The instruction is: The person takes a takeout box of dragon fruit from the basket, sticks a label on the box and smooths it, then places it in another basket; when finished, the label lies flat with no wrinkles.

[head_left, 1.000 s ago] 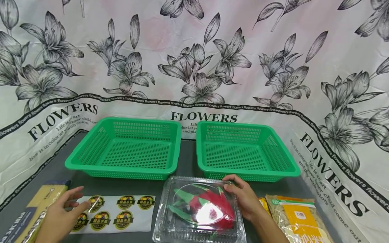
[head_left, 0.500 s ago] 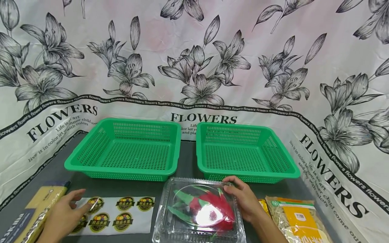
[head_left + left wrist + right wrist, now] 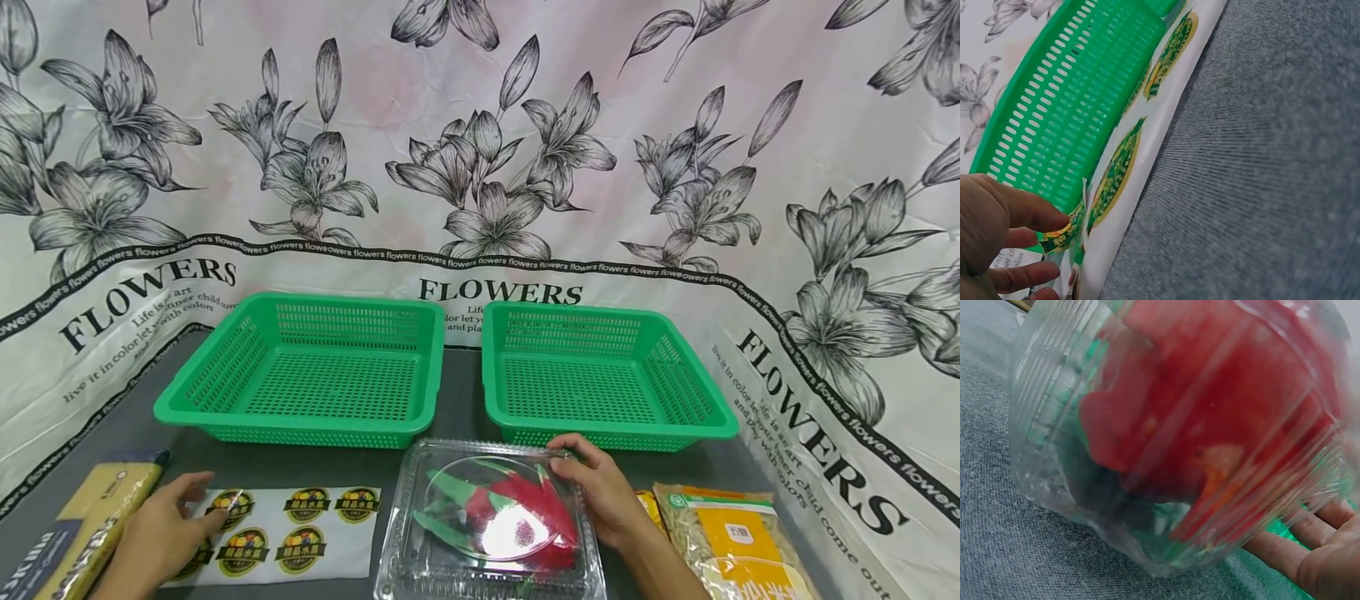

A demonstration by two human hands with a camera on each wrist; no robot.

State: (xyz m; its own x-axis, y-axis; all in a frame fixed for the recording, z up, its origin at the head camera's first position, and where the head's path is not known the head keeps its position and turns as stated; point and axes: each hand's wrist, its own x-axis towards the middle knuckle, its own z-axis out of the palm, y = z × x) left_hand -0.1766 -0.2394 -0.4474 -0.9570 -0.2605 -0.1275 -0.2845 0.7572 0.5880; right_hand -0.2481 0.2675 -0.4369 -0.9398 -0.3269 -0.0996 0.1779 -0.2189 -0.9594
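My left hand (image 3: 159, 529) is at the left end of a white sheet (image 3: 348, 550) with several round fruit labels. In the left wrist view, one sticker (image 3: 1063, 237) curls up between thumb and forefinger, seemingly pinched by its edges. A clear plastic clamshell box (image 3: 405, 521), lid down, sits right of the sheet with a red and green dragon fruit (image 3: 536, 504) visible inside. My right hand (image 3: 600, 492) grips the box's far right corner, thumb on the lid. Some right fingers (image 3: 1275, 550) show beside the box in the right wrist view.
Two green mesh baskets (image 3: 300, 429) (image 3: 611, 433) stand behind, side by side. A yellow and navy packet (image 3: 97, 517) lies far left. A clear and orange food bag (image 3: 738, 537) lies at right, a small yellow packet (image 3: 649, 507) beside it. A flower-printed cloth (image 3: 480, 167) hangs behind.
The left hand shifts only slightly at the sticker, its thumb staying on the label. The right hand keeps its grip, and the box stays in place.
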